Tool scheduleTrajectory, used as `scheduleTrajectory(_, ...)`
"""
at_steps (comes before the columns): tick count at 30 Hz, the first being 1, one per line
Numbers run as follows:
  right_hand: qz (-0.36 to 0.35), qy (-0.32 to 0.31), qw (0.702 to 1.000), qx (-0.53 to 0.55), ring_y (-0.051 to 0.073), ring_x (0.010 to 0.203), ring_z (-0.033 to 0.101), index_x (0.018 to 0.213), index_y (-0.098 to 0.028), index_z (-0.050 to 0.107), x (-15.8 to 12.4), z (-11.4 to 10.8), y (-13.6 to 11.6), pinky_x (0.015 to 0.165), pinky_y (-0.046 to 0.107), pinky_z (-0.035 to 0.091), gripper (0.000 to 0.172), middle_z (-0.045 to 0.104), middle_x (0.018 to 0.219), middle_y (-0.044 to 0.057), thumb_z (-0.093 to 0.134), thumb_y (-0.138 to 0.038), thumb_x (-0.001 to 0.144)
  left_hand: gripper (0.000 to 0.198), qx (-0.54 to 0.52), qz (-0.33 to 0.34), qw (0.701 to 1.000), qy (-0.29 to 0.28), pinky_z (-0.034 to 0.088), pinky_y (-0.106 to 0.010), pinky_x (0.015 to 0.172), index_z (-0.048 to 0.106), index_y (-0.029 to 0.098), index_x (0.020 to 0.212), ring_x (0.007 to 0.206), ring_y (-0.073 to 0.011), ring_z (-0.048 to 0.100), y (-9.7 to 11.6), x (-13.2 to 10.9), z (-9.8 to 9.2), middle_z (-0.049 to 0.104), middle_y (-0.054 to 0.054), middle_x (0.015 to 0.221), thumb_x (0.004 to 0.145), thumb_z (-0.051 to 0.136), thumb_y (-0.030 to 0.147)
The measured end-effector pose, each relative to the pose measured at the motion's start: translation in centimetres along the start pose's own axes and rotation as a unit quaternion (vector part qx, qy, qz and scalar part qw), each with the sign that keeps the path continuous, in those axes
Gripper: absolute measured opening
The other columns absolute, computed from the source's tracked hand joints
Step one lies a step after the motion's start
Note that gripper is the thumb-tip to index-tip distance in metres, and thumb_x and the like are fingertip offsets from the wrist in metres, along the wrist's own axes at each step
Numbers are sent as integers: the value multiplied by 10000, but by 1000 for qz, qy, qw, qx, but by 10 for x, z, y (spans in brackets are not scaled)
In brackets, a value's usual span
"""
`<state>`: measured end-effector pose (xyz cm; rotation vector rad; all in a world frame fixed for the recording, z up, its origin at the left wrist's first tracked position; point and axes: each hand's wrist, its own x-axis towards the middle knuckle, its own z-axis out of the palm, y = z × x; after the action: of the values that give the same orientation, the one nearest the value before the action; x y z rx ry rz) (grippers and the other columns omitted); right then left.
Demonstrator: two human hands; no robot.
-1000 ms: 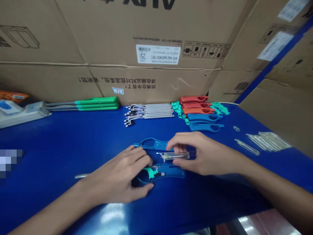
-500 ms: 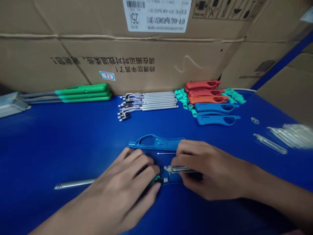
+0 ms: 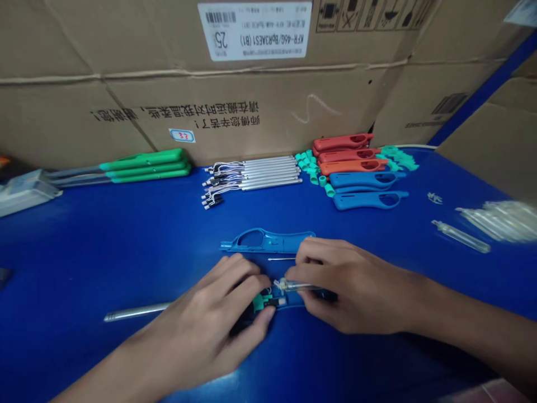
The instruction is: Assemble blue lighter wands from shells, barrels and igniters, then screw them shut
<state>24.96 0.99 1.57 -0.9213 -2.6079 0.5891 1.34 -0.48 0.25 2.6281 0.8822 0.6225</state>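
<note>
My left hand (image 3: 222,302) is closed at the front of a blue lighter shell half (image 3: 292,301), around a green trigger (image 3: 260,301) and a black igniter (image 3: 274,301) with a white tip. A silver metal tube (image 3: 136,312) sticks out to the left beyond that hand. My right hand (image 3: 352,285) pinches a clear gas tank (image 3: 298,286), its valve end pointing left over the shell. My fingers hide much of both. Just behind my hands lies a second blue shell half (image 3: 281,243), hollow side up, with a thin metal rod (image 3: 280,259) in front of it.
Along the cardboard wall (image 3: 277,92) lie green-handled lighters (image 3: 146,165), silver tubes with wired igniters (image 3: 271,172), teal caps (image 3: 312,170), and red, orange and blue shells (image 3: 367,200). Clear tanks (image 3: 503,221) and small white pieces (image 3: 435,197) are at right; a pale box (image 3: 27,190) stands left.
The gas tank in my right hand has moved slightly left toward the trigger. My left fingers have shifted, showing more of the green trigger and igniter. The camera view has shifted a little.
</note>
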Motion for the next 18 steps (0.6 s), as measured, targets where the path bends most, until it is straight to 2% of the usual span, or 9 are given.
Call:
scheduleTrajectory(6, -22, 24, 999, -9, 146, 776, 552, 843, -171, 657, 0, 2, 1, 687, 267, 420, 149, 616, 884, 56, 542, -82, 809, 188, 2, 0, 1000, -1, 507, -354, 880, 602, 160, 1079, 954, -194, 585, 1, 0, 0, 637, -65, 964, 900, 545, 165)
scheduleTrajectory(13, -26, 24, 999, -12, 147, 780, 556, 852, -166, 661, 1, 3, 2, 682, 269, 414, 147, 616, 887, 58, 531, -100, 831, 183, 1, -2, 1000, -7, 492, -367, 907, 601, 154, 1073, 965, -196, 579, -1, -3, 1, 627, -68, 972, 898, 548, 167)
scheduleTrajectory(18, -2, 14, 1000, -8, 150, 784, 561, 924, -161, 659, 3, -2, 1, 706, 272, 430, 164, 619, 861, 57, 500, -148, 884, 189, 8, -4, 1000, -17, 468, -386, 937, 600, 175, 1084, 966, -196, 569, -1, -3, 0, 607, -67, 988, 904, 540, 169)
